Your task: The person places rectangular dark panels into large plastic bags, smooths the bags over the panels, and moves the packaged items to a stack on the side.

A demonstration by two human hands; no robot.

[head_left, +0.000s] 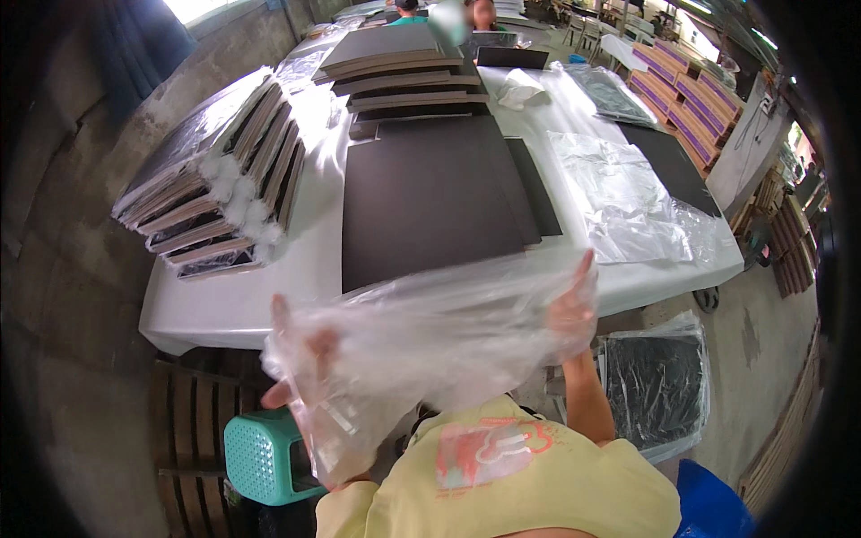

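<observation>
A clear plastic bag (430,336), blurred by motion, is stretched between my two hands above the table's near edge. My left hand (309,359) has hold of its left side, with the fingers spread and partly veiled by the film. At the other side, my right hand (572,309) grips the bag with one finger pointing up. Just beyond the bag lie dark flat boards (421,193), stacked unevenly on the white-covered table (309,260). Loose, crumpled plastic bags (614,193) lie to the right of the boards.
Plastic-wrapped boards (211,170) are piled at the table's left. A green stool (265,457) stands below on the left, and wrapped dark panels (655,386) lean at the lower right. People (408,13) sit at the far end. Cartons (686,94) are stacked at the far right.
</observation>
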